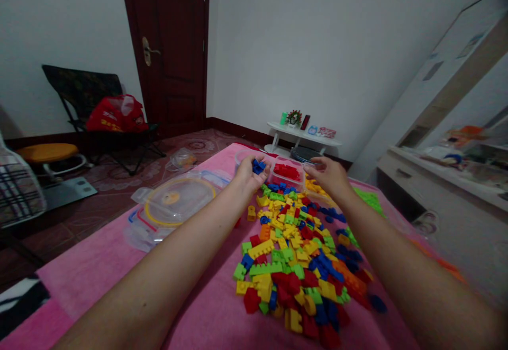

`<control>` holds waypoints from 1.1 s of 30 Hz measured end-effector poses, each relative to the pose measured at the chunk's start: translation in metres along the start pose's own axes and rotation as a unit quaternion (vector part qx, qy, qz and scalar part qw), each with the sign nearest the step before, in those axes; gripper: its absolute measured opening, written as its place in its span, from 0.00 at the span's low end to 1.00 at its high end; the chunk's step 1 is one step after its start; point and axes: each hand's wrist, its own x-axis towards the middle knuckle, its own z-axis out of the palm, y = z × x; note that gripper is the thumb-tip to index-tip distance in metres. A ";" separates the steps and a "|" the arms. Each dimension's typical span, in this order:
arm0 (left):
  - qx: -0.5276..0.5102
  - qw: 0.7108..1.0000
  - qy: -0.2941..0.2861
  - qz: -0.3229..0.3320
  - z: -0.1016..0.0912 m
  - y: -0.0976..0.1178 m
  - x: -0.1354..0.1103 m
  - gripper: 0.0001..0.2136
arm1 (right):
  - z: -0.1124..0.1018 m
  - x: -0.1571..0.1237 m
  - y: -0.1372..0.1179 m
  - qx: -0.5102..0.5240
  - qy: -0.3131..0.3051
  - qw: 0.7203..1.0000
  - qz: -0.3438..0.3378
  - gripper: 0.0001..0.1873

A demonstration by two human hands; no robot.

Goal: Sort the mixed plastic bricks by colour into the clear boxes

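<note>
My left hand (250, 174) is cupped around blue toy building bricks (259, 166), partly covered by the fingers. It is beside a clear plastic box (289, 182) with red bricks (287, 171) in it. My right hand (329, 174) is to the right of that box, above yellow bricks (314, 186). Its fingers are loosely bent with a gap between thumb and forefinger, and I see nothing in them. A large loose heap of mixed bricks (291, 239) in yellow, green, red, blue and orange spreads between my forearms.
Clear lids (180, 200) with coloured seals lie stacked on the left of the pink cloth (206, 265). Green bricks (369, 201) lie beyond my right forearm. A low white table (304, 132) stands by the wall, and a folding chair (91, 88) holds a red bag (117, 113).
</note>
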 end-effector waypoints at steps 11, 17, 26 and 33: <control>0.026 0.994 0.062 0.086 0.013 -0.006 0.002 0.03 | -0.025 -0.098 0.032 0.200 0.111 0.969 0.094 0.20; 0.210 0.959 0.110 0.156 0.044 0.019 0.040 0.06 | -0.045 -0.093 0.038 0.216 0.143 0.961 0.099 0.16; 0.528 0.801 -0.128 0.254 0.028 -0.036 0.038 0.06 | -0.039 -0.090 0.059 0.093 0.043 0.993 0.056 0.11; 0.840 0.438 -0.172 0.269 -0.010 -0.068 0.017 0.12 | -0.012 -0.092 0.061 -0.097 -0.059 0.988 -0.106 0.21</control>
